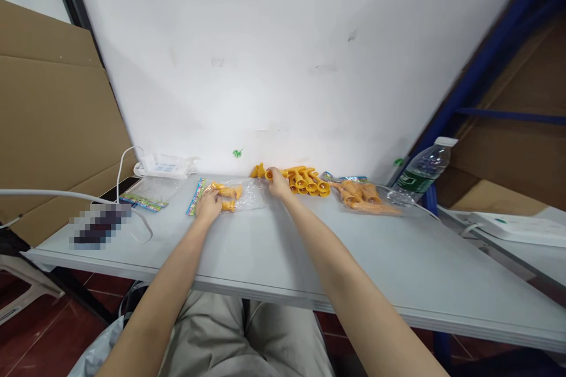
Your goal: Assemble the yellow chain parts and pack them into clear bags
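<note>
My left hand (209, 205) lies on a clear plastic bag (252, 199) with a colourful header strip, its fingers curled over the bagged yellow plastic pieces (229, 192). Against the wall, my right hand (277, 182) is closed round a yellow horn-shaped plastic piece (269, 174); its open end shows beside the fingers. Just right of that hand, several similar yellow pieces (305, 179) are stacked with flared ends facing me. Farther right, another clear bag (384, 207) contains orange horn-shaped pieces (360, 191).
A flat bag with a printed strip (145, 203), a phone-like dark object (101, 227) and a white cable (66, 193) lie at left. The water bottle (422, 171) leans at right by a blue frame (469, 65). A white wall (283, 70) borders the grey table (265, 259).
</note>
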